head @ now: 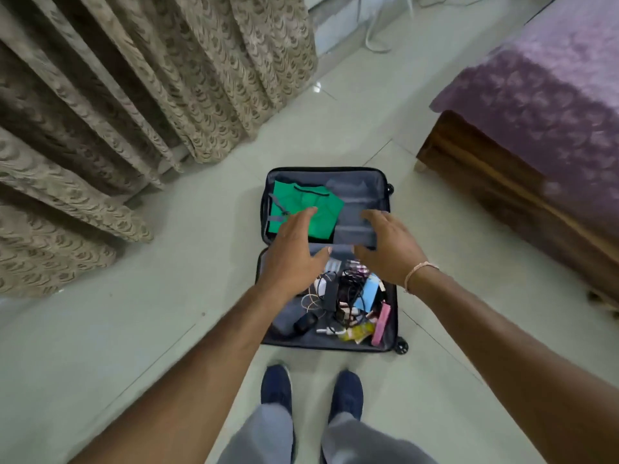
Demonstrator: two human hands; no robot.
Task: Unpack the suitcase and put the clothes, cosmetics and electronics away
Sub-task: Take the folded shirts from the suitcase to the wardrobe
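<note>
Pale glossy floor tiles [335, 122] carry my open dark hard-shell suitcase [391, 316], its long axis running straight away from my feet, between a patterned beige curtain [134, 95] and a bed with a purple cover [542, 95]. My left hand [294, 249] and right hand [388, 249] hover spread and empty above the hinge line. The folded green garment [301, 199] lies in the far half, just beyond my left fingertips, so I judge that hand nearer. Tangled cables and small cosmetics [348, 299] fill the near half, beneath my wrists.
</note>
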